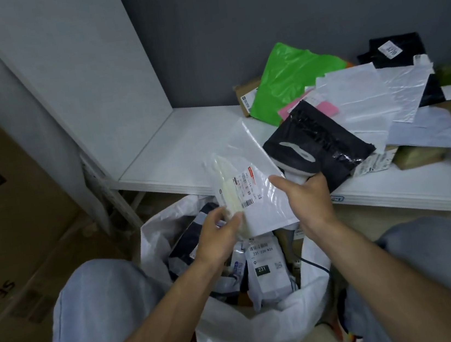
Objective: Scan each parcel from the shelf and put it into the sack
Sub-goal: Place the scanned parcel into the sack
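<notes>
My left hand (218, 233) grips the lower edge of a flat white parcel (247, 168) with a barcode label, held tilted over the open white sack (257, 336). My right hand (303, 195) grips the handle of a scanner (296, 158) with a black and grey head, its index finger stretched toward the parcel's label. The sack stands between my knees and holds several white and dark parcels, one labelled 231 (266, 271). More parcels lie piled on the white shelf (160, 162): black (329, 140), green (289, 76), pink, white (360, 95).
A white side panel (77, 75) closes the shelf's left end, a grey wall stands behind. Large cardboard boxes (1, 200) stand at left. A dark cable (314, 265) runs down from the scanner past the sack's rim. My knees in pale trousers flank the sack.
</notes>
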